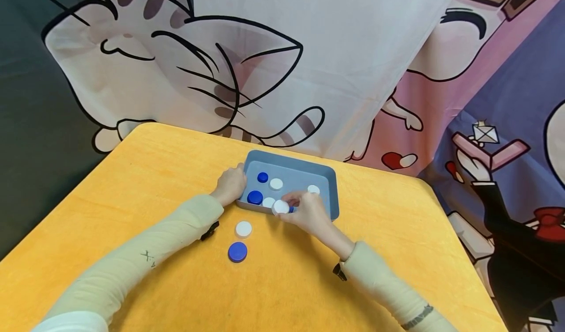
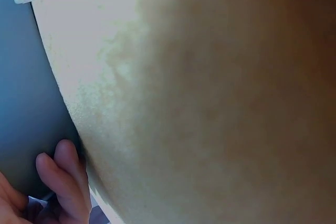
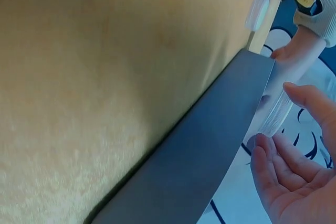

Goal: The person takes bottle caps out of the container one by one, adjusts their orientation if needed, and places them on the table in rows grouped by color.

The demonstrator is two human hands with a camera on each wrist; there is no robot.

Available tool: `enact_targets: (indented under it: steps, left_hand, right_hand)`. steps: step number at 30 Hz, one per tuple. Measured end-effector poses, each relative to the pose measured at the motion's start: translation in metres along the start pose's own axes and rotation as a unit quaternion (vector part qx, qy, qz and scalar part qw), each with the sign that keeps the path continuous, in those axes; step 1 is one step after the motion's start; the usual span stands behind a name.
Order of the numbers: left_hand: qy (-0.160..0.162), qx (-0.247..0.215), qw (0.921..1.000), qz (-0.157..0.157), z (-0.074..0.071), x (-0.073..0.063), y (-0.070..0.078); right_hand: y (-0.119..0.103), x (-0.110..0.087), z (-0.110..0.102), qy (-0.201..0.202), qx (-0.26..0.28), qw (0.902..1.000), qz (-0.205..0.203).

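Observation:
My right hand (image 1: 306, 212) pinches a white bottle cap (image 1: 280, 208) over the near wall of a grey-blue tray (image 1: 291, 161). The right wrist view shows the ridged side of this white cap (image 3: 277, 114) by the thumb and fingers. At the tray's left end, my left hand (image 1: 231, 185) grips the wall; curled fingers (image 2: 65, 174) show against it in the left wrist view. Inside lie a small blue cap (image 1: 262, 177), a larger blue cap (image 1: 254, 197) and several white caps (image 1: 276, 184). A bit of blue shows beside the right fingers, mostly hidden.
On the yellow table (image 1: 176, 160), a white cap (image 1: 243, 229) and a blue cap (image 1: 237, 252) lie in front of the tray, between the forearms. A cloth with cartoon prints (image 1: 344, 52) hangs behind the table's far edge.

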State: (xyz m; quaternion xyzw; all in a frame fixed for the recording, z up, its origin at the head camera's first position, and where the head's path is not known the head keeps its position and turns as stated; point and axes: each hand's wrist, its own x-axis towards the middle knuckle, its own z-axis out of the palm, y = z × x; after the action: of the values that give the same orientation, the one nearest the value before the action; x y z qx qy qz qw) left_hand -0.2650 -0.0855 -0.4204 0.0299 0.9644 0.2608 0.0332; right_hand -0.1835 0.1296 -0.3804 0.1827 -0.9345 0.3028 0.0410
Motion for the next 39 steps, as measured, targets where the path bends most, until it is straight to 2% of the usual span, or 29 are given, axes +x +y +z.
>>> enact_targets:
  steps: [14,19,28,39]
  left_hand:
    - [0.003,-0.004,1.0000,0.003,0.000,-0.001,0.001]
    - [0.005,-0.002,1.0000,0.006,0.000,-0.001,0.001]
    - [0.004,-0.003,1.0000,0.003,0.000,-0.001,0.001]
    - [0.010,-0.022,0.9997,0.007,0.002,-0.002,-0.001]
  right_hand:
    - [-0.008,-0.014,0.013,0.006,0.014,0.9974,-0.070]
    - [-0.010,-0.017,0.017,0.001,0.009,0.9971,-0.076]
    - [-0.012,-0.020,0.023,-0.034,0.010,0.9965,-0.075]
    - [-0.008,-0.021,0.031,-0.069,-0.025,0.9949,-0.070]
